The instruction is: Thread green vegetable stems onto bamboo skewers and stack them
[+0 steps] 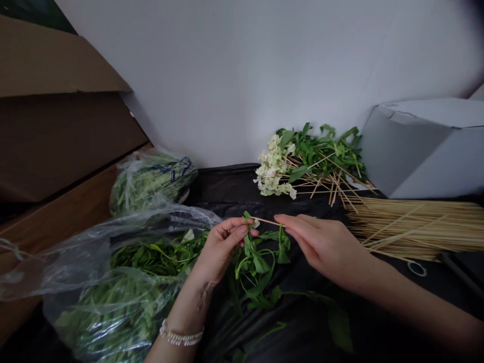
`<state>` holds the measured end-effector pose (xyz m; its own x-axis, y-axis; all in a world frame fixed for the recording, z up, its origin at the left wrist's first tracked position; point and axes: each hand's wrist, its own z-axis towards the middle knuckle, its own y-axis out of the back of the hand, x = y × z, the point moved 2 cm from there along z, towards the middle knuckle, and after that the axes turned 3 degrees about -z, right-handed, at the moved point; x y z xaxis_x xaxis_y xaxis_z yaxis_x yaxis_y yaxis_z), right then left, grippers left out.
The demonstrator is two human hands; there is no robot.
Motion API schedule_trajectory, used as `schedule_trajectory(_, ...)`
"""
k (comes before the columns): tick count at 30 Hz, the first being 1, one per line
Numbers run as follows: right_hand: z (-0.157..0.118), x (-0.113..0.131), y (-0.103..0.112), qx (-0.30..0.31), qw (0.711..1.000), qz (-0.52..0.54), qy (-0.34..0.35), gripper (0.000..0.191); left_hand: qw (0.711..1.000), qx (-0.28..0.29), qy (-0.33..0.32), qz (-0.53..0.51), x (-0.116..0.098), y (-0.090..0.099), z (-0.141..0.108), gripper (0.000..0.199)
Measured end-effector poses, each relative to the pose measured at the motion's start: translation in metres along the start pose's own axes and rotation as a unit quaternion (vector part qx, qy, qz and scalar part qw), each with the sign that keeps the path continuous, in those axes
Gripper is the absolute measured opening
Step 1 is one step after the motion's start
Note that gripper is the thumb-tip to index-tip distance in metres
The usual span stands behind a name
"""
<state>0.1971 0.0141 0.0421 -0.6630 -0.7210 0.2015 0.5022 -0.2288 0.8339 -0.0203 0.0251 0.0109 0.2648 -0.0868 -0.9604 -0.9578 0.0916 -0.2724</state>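
My left hand [227, 242] is closed in a pinch at the tip of a thin wooden skewer [266, 221], with a green leafy stem [260, 262] and a small white petal at its fingertips. My right hand [321, 242] grips the other end of the skewer between thumb and fingers. Another drooping leaf [283, 247] hangs from the skewer just by the right fingertips. Below both hands, loose leafy stems [264, 300] lie on black plastic sheeting [302, 333].
An opened clear bag of greens [113, 307] lies at left, with a second bag [151, 184] behind it. At the back are skewered greens [325, 151] with white flowers [272, 169]. Many bare skewers [419, 224] lie right, before a white box [427, 151]. A cardboard box [56, 141] stands left.
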Motion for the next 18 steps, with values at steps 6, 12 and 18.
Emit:
schedule_trajectory(6, -0.0005, 0.0020, -0.0012, 0.014, 1.000, 0.014, 0.005, 0.040, 0.999, -0.024, 0.021, -0.038, 0.0043, -0.0003, 0.0021, 0.022)
schedule_trajectory(12, -0.0013, 0.0025, -0.0040, 0.025, 1.000, 0.010, 0.005, 0.041, 0.998, -0.027, 0.028, -0.055, 0.0046, -0.0017, 0.0011, 0.024)
schedule_trajectory(18, -0.0018, 0.0022, -0.0060, 0.015, 1.000, 0.006, 0.008, 0.040, 0.998, -0.032, 0.029, -0.051, 0.0046, -0.0009, 0.0002, 0.023)
